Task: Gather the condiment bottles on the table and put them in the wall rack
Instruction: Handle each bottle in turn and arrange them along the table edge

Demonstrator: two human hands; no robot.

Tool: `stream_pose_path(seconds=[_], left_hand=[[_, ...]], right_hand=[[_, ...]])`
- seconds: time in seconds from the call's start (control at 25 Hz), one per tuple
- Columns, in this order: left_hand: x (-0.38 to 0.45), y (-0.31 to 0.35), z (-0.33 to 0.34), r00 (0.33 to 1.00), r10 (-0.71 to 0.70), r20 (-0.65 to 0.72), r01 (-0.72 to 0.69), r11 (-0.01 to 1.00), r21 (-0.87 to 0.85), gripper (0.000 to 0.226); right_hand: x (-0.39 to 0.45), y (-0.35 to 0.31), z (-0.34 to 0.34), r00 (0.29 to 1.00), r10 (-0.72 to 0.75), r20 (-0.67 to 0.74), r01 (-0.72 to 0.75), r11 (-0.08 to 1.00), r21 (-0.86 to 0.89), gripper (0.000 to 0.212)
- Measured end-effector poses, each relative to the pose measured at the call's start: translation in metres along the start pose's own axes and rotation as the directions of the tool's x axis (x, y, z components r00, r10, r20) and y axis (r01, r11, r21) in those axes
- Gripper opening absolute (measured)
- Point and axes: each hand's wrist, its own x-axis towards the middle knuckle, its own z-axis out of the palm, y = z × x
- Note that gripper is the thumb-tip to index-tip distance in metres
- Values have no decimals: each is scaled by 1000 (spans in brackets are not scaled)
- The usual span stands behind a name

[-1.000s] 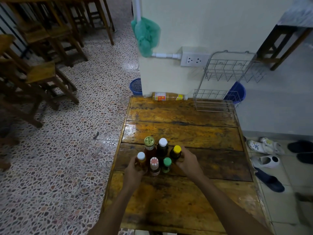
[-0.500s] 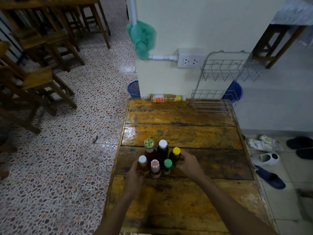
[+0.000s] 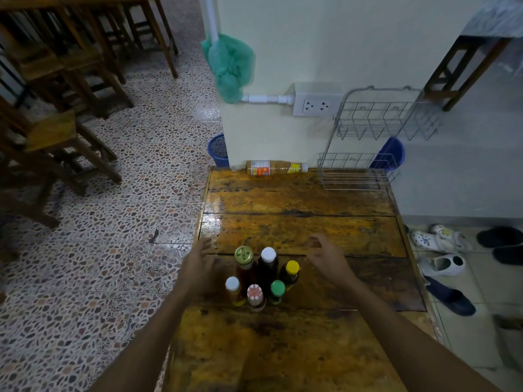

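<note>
Both hands, left (image 3: 199, 267) and right (image 3: 328, 257), hung open and empty beside six clustered condiment bottles (image 3: 261, 278) near the tabletop's front edge. A careless sweep could topple the tight cluster.

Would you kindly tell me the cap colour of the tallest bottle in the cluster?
Gold, on the tallest bottle, head view.
</note>
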Motion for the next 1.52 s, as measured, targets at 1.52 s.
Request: stream_pose_path(seconds=[1.52], left_hand=[[199,122,45,950,246,194,-291,921,259,54]], right_hand=[[131,-89,-35,911,405,-81,-103,412,906,18]])
